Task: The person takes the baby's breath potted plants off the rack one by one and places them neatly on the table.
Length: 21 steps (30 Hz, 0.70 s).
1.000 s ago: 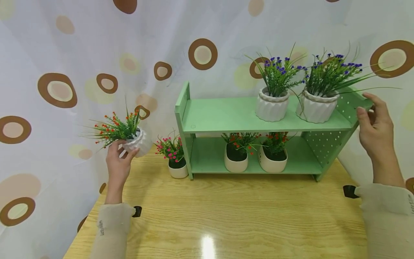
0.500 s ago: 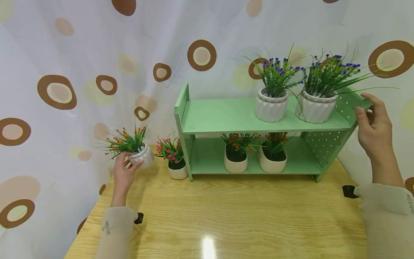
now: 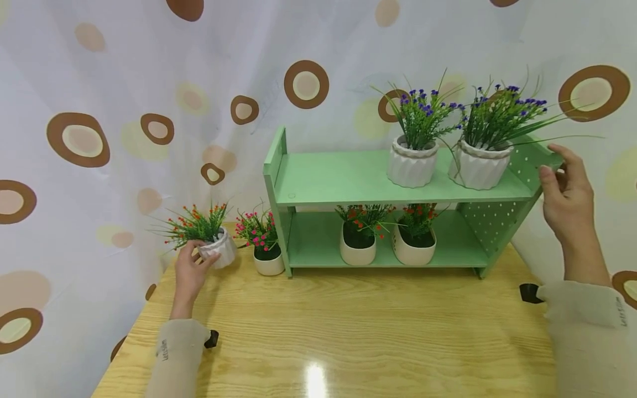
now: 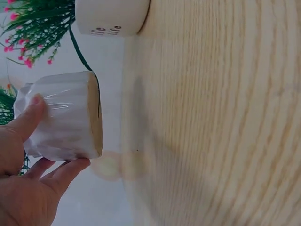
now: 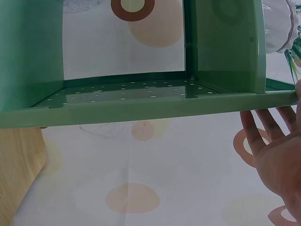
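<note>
Pot of orange flowers (image 3: pixel 225 249) is in your left hand (image 3: pixel 188 273), pinched with the thumb on one side and the fingers on the other. You hold it above the left end of the bench (image 3: pixel 348 320); its white, fluted body tilts, so the blooms lean left, away from the shelf. Your left wrist view shows its bare base apart from the wood. Just to its right stands a pot of pink flowers (image 3: pixel 269 265), upright on the bench, with "Life" lettered on its cream side; one long green blade reaches across to the base of the pot you hold.

Your right hand (image 3: pixel 569 202) is curled round the upper corner of the right side panel of the green shelf (image 3: pixel 333 177). On its top board, towards your right hand, you have a purple-flowered pot (image 3: pixel 412 166) and, close beside it, a second purple-flowered pot (image 3: pixel 479 168). On the lower board stand a cream pot (image 3: pixel 358 254) and another cream pot (image 3: pixel 415 252), both with red-orange blooms. Behind everything hangs a pale cloth (image 3: pixel 338 33) printed with brown rings.
</note>
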Motion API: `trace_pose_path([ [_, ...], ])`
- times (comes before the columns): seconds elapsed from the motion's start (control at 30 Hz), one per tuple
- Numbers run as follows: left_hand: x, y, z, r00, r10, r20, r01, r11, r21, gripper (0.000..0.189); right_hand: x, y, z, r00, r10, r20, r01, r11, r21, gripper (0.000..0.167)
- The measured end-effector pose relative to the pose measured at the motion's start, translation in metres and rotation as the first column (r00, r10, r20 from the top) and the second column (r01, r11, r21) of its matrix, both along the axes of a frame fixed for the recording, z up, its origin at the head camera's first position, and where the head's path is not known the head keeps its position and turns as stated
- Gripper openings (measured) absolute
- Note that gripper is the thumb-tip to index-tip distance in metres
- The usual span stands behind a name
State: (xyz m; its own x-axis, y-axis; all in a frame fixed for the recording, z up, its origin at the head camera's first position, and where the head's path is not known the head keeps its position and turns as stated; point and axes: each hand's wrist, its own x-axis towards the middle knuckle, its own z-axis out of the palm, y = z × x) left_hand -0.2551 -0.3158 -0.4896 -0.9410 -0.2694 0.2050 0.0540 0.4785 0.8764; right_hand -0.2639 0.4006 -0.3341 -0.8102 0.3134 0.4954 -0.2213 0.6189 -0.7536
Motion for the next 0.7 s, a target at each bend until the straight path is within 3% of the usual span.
trace_pose_path([
  [0.47, 0.0, 0.003, -0.006, 0.995, -0.039, 0.092, 0.038, 0.999, 0.005, 0.037, 0.002, 0.003, -0.001, 0.999, -0.008, 0.034, 0.007, 1.0, 0.005, 0.048],
  [0.7, -0.002, 0.005, -0.011, 0.993, -0.049, 0.104, 0.049, 0.999, 0.005, 0.036, 0.002, 0.004, -0.001, 1.0, 0.001, 0.031, -0.001, 1.0, 0.005, 0.049],
])
